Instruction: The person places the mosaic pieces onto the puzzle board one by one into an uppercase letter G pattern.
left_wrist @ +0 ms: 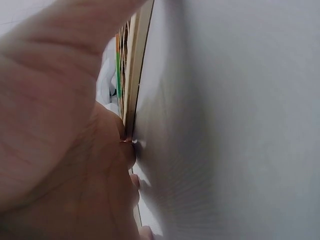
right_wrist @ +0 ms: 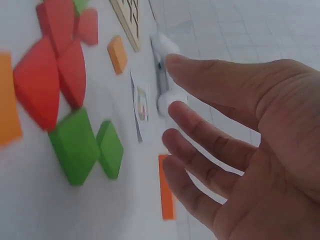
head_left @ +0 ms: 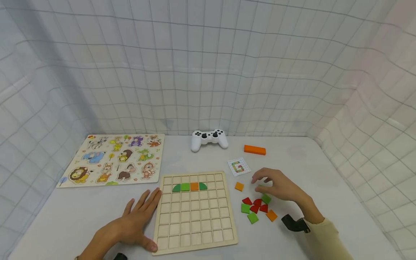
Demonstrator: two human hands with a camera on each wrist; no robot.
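Observation:
A wooden grid board (head_left: 190,228) lies flat at the middle of the table. Near its top, a row holds a dark green rounded piece (head_left: 177,187), a light green square (head_left: 185,186), an orange square (head_left: 194,186) and another dark green rounded piece (head_left: 203,186). My left hand (head_left: 134,220) rests against the board's left edge, fingers extended and thumb at the lower corner. Above the loose pieces hovers my right hand (head_left: 277,186), fingers loosely bent, nothing between them. Below it lie red rounded pieces (right_wrist: 37,82), green squares (right_wrist: 75,146) and orange squares (head_left: 271,215).
A small card (head_left: 239,167) printed with a coloured G shape lies beyond the loose pieces. Farther back are an orange bar (head_left: 255,150) and a white game controller (head_left: 209,139). An animal puzzle board (head_left: 112,159) occupies the back left. Tiled walls surround the table.

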